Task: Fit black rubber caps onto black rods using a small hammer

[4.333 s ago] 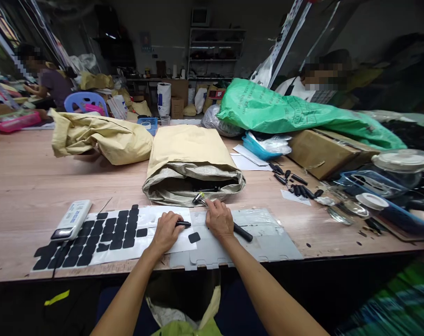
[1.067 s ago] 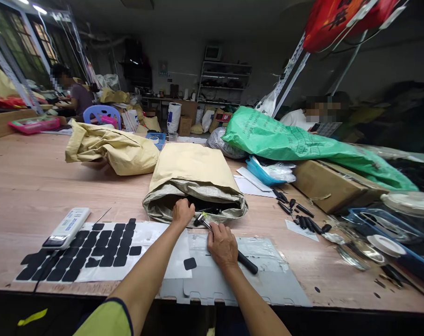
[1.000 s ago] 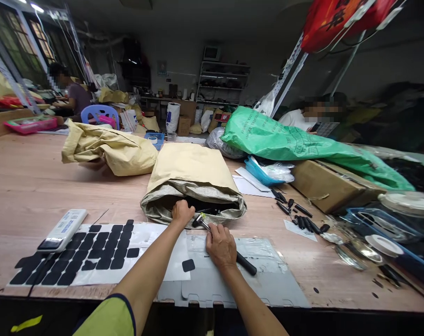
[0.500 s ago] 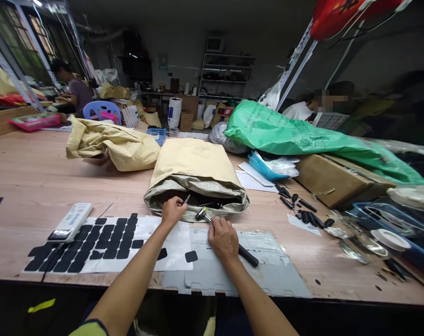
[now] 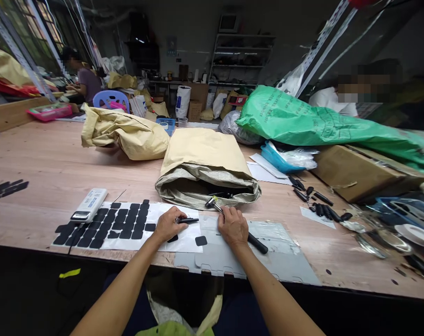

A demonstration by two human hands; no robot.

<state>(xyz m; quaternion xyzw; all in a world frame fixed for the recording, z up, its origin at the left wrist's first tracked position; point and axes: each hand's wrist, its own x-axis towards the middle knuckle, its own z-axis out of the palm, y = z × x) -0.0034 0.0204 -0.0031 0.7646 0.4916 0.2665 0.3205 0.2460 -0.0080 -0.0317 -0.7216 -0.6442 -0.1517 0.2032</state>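
Observation:
My left hand [image 5: 167,225] is closed around a slim black pen-like piece [image 5: 188,220], held level over a white sheet [image 5: 188,241]. My right hand [image 5: 233,226] grips a small hammer [image 5: 257,242] by its shaft. The hammer's metal head with a yellowish face points toward the bag, and its black handle end sticks out behind the hand over a grey mat [image 5: 282,261]. Just beyond both hands lies a tan woven bag [image 5: 204,145], its mouth facing me, with dark items inside that I cannot make out. Rows of black rounded squares [image 5: 123,216] cover the sheet's left part.
A white device [image 5: 90,204] with a cable stands at the left. Several black pieces [image 5: 324,211] lie at the right, near a cardboard box [image 5: 359,175] under a green sack [image 5: 303,119]. Another tan bag [image 5: 128,135] lies behind. A person [image 5: 88,81] sits far left.
My left hand has drawn back from the bag's mouth to above the sheet, with the black piece now showing in it. My right hand still holds the hammer. The view has shifted.

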